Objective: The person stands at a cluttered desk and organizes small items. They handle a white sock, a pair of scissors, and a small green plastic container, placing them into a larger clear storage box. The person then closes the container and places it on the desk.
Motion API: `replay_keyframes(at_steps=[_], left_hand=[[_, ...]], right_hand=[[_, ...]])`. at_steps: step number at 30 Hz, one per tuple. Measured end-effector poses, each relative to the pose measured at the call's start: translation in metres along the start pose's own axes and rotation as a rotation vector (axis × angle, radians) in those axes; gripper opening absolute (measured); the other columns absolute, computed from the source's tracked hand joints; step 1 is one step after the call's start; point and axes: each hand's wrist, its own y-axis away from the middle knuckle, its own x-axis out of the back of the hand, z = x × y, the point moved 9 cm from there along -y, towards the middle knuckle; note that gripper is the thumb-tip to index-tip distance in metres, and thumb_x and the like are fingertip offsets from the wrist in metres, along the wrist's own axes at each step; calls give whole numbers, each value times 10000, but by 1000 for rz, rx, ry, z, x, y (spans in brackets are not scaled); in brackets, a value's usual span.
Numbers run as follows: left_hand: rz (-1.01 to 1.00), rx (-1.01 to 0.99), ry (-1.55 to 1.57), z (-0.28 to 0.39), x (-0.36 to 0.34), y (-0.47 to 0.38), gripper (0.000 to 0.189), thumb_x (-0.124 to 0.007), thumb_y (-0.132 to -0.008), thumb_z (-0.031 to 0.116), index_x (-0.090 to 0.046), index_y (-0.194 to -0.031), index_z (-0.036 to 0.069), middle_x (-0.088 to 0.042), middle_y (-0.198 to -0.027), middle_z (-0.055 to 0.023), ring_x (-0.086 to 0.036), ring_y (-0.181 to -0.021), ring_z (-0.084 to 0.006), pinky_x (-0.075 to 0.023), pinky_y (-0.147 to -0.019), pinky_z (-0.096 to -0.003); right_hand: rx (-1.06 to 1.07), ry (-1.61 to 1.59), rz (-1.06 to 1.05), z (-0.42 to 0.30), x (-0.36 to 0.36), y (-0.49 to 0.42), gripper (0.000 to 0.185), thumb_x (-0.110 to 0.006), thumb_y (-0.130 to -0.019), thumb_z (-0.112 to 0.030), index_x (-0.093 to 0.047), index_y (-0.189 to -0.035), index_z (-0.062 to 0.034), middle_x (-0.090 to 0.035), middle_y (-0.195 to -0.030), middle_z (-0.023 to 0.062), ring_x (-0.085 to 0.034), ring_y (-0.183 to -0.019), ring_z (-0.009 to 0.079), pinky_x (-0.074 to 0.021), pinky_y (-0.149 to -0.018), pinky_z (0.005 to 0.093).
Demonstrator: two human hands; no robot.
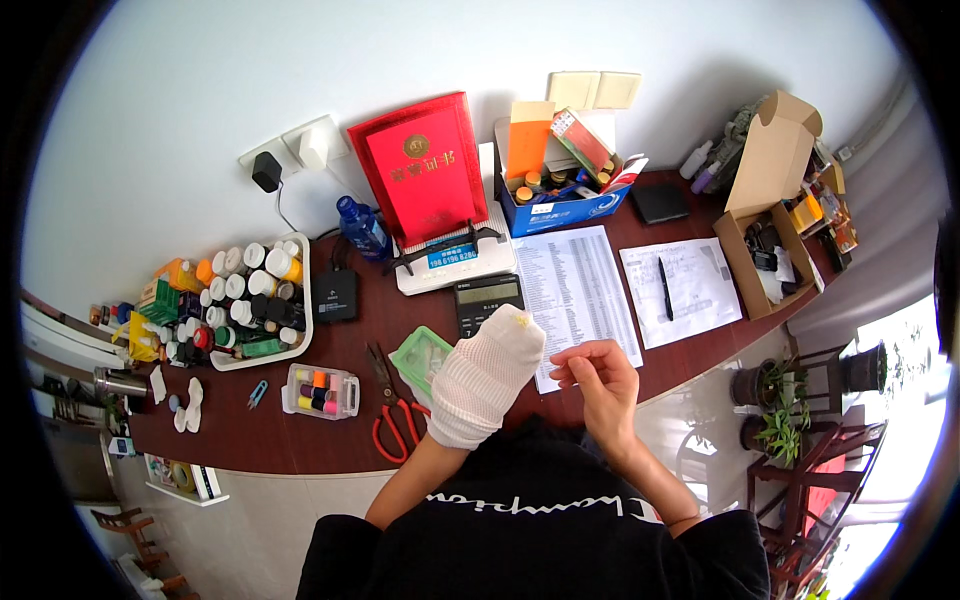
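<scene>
A white ribbed sock is pulled over my left hand, so its fingers are hidden and only the wrist shows. Yellow thread stitches mark the sock's toe end, which points up and right. To the right of the sock, apart from it, my right hand has its thumb and index finger brought together. Anything as thin as a needle between them is too small to make out. Left of the sock lie red-handled scissors, a green-rimmed plastic box and a clear case of coloured thread spools.
Small blue thread snips lie farther left, below a white basket of bottles. A black calculator, printed sheets and a pen lie beyond my hands. An open cardboard box stands at the right end of the desk.
</scene>
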Motion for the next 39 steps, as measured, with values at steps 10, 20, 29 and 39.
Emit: replay_keyframes(at_steps=[10,20,29,39], left_hand=[[14,30,6,-7,-1,7,252,-555,-823,206,-577,-1050,99,-590,-1000,-104,-628,-855,-265,-518,-728,-356],[-37,224,308,-13,4,1,293,-626,-793,249,-582,-1040,97,-617,-918,-122,-643,-777,-299,-524,-649,-372],[-87,316,531,-15,4,2,315,-613,-812,143,-584,-1106,36,-643,-934,-152,-630,-855,-315,-501,-720,-364],[-100,281,464,-8,9,-6,271,-611,-811,155,-573,-1055,45,-634,-876,-159,-629,-792,-338,-502,-659,-387]], right_hand=[[260,229,-44,-25,-5,8,57,-570,-885,16,-611,-921,35,-666,-849,91,-628,-763,112,-513,-698,236],[-111,221,-63,18,-7,-15,129,-630,-864,-50,-643,-953,43,-664,-759,61,-618,-690,89,-513,-647,223],[-121,332,-135,19,-14,-19,115,-610,-873,-37,-653,-949,39,-654,-766,52,-603,-687,75,-501,-629,210],[-103,334,-115,21,-13,-19,130,-642,-853,-70,-659,-926,35,-657,-720,56,-605,-665,81,-493,-609,222]])
